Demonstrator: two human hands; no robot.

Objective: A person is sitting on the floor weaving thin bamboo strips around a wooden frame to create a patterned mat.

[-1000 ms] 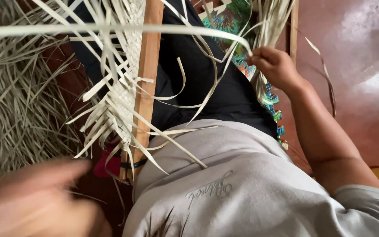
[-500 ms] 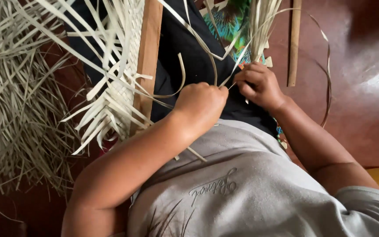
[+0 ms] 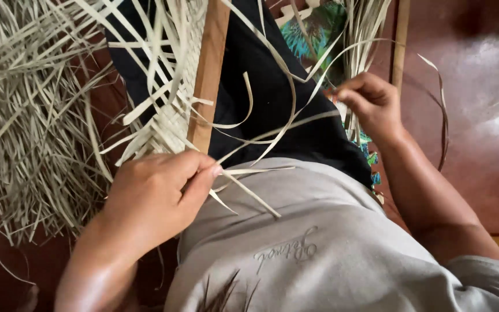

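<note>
Fingers [image 3: 203, 173] pinch leaf strips [image 3: 249, 173] beside wooden slat [image 3: 209, 69].

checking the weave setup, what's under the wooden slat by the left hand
Woven pale leaf strips run beneath the wooden slat, with dark cloth beside it. Its lower end is hidden behind the left hand.

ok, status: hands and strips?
Left hand pinching pale leaf strips beside wooden slat. Right hand gripping strips. Loose strip pile alongside.

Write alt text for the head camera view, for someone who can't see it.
Seen from above, a person's left hand pinches pale leaf strips beside a wooden slat, while the right hand grips more strips. A loose strip pile lies on the reddish floor.
</note>
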